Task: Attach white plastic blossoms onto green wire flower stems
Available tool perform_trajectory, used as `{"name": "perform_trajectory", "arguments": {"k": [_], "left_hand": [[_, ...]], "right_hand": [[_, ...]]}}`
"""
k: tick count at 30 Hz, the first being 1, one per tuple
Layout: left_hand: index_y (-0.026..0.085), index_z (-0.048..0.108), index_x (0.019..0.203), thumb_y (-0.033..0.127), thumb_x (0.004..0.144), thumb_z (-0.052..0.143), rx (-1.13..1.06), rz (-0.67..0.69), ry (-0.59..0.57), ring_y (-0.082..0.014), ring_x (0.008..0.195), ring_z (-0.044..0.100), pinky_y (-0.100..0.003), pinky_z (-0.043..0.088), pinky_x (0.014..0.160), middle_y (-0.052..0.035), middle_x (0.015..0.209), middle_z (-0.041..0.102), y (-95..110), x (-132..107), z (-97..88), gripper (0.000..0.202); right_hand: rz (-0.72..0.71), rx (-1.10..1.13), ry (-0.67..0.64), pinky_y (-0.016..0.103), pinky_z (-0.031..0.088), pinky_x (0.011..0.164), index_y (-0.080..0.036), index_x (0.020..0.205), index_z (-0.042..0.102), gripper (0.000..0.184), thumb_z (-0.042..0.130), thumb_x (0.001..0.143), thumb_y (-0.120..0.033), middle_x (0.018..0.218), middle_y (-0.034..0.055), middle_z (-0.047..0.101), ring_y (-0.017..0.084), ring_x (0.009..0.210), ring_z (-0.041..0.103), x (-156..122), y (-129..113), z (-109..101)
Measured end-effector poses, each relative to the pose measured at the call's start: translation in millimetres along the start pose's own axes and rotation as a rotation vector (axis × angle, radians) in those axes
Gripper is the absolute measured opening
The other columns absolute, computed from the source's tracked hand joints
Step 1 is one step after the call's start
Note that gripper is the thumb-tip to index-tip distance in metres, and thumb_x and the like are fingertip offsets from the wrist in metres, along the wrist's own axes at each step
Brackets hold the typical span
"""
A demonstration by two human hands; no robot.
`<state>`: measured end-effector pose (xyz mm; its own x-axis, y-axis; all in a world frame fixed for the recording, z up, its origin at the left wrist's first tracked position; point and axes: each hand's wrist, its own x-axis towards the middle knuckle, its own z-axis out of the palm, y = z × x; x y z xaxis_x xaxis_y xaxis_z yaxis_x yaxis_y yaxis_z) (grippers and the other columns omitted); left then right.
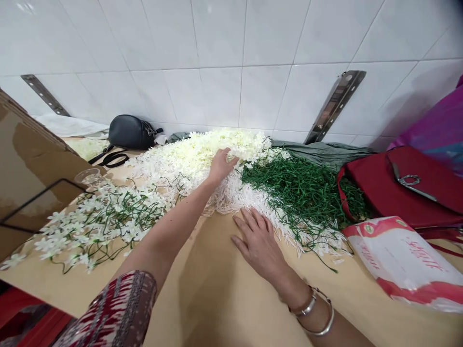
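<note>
My left hand (221, 165) reaches far forward into a heap of loose white artificial flowers (202, 152), its fingers curled down onto the blossoms. Whether it grips any I cannot tell. My right hand (257, 237) lies flat and open on the tan table (217, 289), fingertips touching a pile of thin white plastic stamens (253, 202). A mound of green plastic stems (304, 188) sits just right of both hands. Assembled sprigs of white flowers on green stems (97, 221) lie at the left.
A red handbag (405, 185) and a red-and-white plastic packet (405, 260) occupy the right. A black pouch (130, 131) sits by the tiled wall. A cardboard box (25, 168) stands at the left, with a clear plastic cup (88, 177) beside it.
</note>
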<state>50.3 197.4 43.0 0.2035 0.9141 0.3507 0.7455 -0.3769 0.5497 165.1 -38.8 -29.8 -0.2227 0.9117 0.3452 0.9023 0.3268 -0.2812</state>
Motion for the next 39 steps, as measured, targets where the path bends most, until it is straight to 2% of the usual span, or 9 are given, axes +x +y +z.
{"name": "perform_trajectory", "arguments": {"k": [5,9,14,18,24,28,32,36,39], "left_hand": [[0.017,0.068,0.117,0.027,0.097,0.069,-0.066,0.206,-0.015,-0.022,0.109,0.063,-0.033,0.054,0.095,-0.0104,0.121,0.064,8.4,-55.3,-16.8,0.022],[0.018,0.069,0.111,0.017,0.094,0.066,0.015,0.506,-0.092,-0.0246,0.113,0.062,-0.039,0.052,0.098,-0.0123,0.124,0.061,16.2,-105.7,-27.0,0.017],[0.022,0.068,0.118,0.007,0.086,0.064,0.19,0.556,-0.261,-0.0325,0.126,0.059,-0.047,0.05,0.101,-0.0151,0.137,0.057,23.9,-161.6,-34.7,0.035],[0.021,0.067,0.12,0.016,0.092,0.064,0.23,0.529,-0.302,-0.0341,0.124,0.061,-0.052,0.05,0.1,-0.0174,0.137,0.058,25.7,-194.4,-36.4,0.028],[0.023,0.067,0.119,0.027,0.1,0.062,0.28,0.491,-0.197,-0.0368,0.134,0.057,-0.066,0.038,0.111,-0.0188,0.14,0.061,15.1,-210.7,-32.1,0.019],[0.025,0.067,0.12,0.031,0.101,0.064,0.26,0.447,-0.18,-0.037,0.137,0.056,-0.076,0.023,0.119,-0.0184,0.145,0.059,15.2,-208.2,-33.5,0.02],[0.03,0.066,0.127,0.032,0.098,0.069,0.229,0.478,-0.204,-0.0411,0.151,0.042,-0.083,0.013,0.121,-0.018,0.159,0.046,28.1,-211.7,-43.9,0.029],[0.027,0.066,0.126,0.031,0.099,0.067,0.16,0.623,-0.267,-0.0375,0.154,0.04,-0.08,0.006,0.126,-0.0171,0.157,0.05,43.2,-226.2,-55.3,0.027],[0.022,0.069,0.123,0.031,0.104,0.059,0.028,0.934,-0.424,-0.0297,0.148,0.051,-0.061,0.026,0.133,-0.0128,0.147,0.062,48.9,-242.4,-54.2,0.023]], "right_hand": [[-0.023,0.006,0.049,0.061,0.04,0.114,-0.023,0.146,0.061,0.045,0.049,0.107,-0.042,0.16,0.0143,0.056,0.04,0.149,0.044,-3.1,1.6,3.2],[-0.013,0.011,0.08,0.059,0.042,0.113,-0.022,0.143,0.063,0.042,0.051,0.106,-0.039,0.156,0.0145,0.059,0.04,0.147,0.045,-2.9,5.8,3.8],[0.04,0.072,0.206,0.054,0.049,0.102,-0.02,0.104,0.075,0.022,0.055,0.102,-0.027,0.102,0.0147,0.074,0.036,0.124,0.06,1.3,27.2,-6.2],[0.105,0.115,0.243,0.045,0.051,0.089,-0.021,0.098,0.071,0.018,0.054,0.101,-0.02,0.097,0.0099,0.072,0.028,0.098,0.063,4.3,41.1,-19.5],[0.252,-0.109,0.42,0.053,0.048,0.094,-0.02,0.12,0.069,0.025,0.059,0.099,-0.028,0.121,0.0173,0.065,0.036,0.113,0.056,5.8,50.6,-31.0],[0.357,-0.15,0.284,0.049,0.047,0.083,-0.021,0.098,0.074,0.019,0.056,0.098,-0.024,0.101,0.0127,0.073,0.033,0.096,0.059,7.1,61.9,-42.1],[0.38,-0.076,0.296,0.046,0.048,0.085,-0.022,0.092,0.073,0.02,0.054,0.096,-0.023,0.092,0.0086,0.076,0.029,0.09,0.062,6.6,72.6,-63.7],[0.387,-0.065,0.293,0.046,0.05,0.087,-0.021,0.094,0.074,0.019,0.055,0.092,-0.02,0.094,0.0105,0.075,0.028,0.09,0.065,-0.1,82.2,-92.4],[0.377,-0.046,0.268,0.045,0.051,0.087,-0.021,0.095,0.074,0.017,0.058,0.092,-0.022,0.094,0.0102,0.074,0.027,0.088,0.065,-5.4,85.4,-105.3]]}}
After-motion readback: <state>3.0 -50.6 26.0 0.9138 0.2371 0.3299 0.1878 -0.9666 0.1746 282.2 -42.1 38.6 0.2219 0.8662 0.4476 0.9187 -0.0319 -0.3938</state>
